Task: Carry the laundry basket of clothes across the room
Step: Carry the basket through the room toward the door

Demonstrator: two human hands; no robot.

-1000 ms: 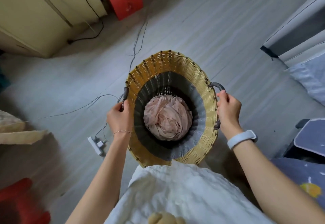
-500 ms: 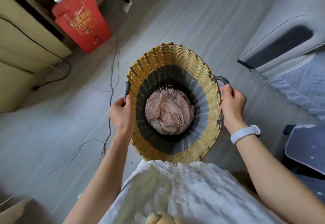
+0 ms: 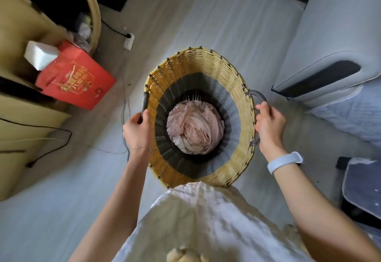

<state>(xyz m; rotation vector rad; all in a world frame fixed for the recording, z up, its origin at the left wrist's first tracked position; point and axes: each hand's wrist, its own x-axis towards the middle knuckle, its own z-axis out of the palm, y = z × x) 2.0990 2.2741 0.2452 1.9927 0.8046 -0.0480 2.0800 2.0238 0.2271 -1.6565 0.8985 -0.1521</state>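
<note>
- Laundry basket (image 3: 245, 105): a round woven basket, straw-yellow around the rim with grey and dark bands lower down its inner wall, seen from straight above and held out in front of the person's body, above the pale floor (image 3: 206, 14).
- Left hand (image 3: 138, 131): fingers curled closed around the dark handle (image 3: 145, 103) on the basket's left side; the thumb lies against the outer weave, and a thin bracelet (image 3: 142, 148) circles the wrist.
- Right hand (image 3: 269, 123): closed around the grey coiled handle (image 3: 257, 96) on the basket's right side, the loop of the handle arching above the fingers and coming out again below the palm; a pale blue wristband (image 3: 285, 162) sits on that wrist.
- Between the two hands sits the basket, one hand at each side of the rim, both arms reaching forward from the bottom of the view.
- Clothes (image 3: 194, 129): a crumpled bundle of pale pink fabric lying at the bottom of the basket, well below the rim and not touched by either hand.
- White garment (image 3: 206, 220) worn by the person meets the near edge of the basket.
- To the left on the floor stands a red bag (image 3: 76, 78) with gold print, leaning by a yellowish cabinet (image 3: 20, 117); a white box (image 3: 40, 54) sits just above the bag.
- Thin dark cables (image 3: 124, 88) run across the floor past the basket's left side to a white plug (image 3: 128, 41).
- At right, a grey upholstered piece of furniture (image 3: 329, 35) stands well apart from the basket.
</note>
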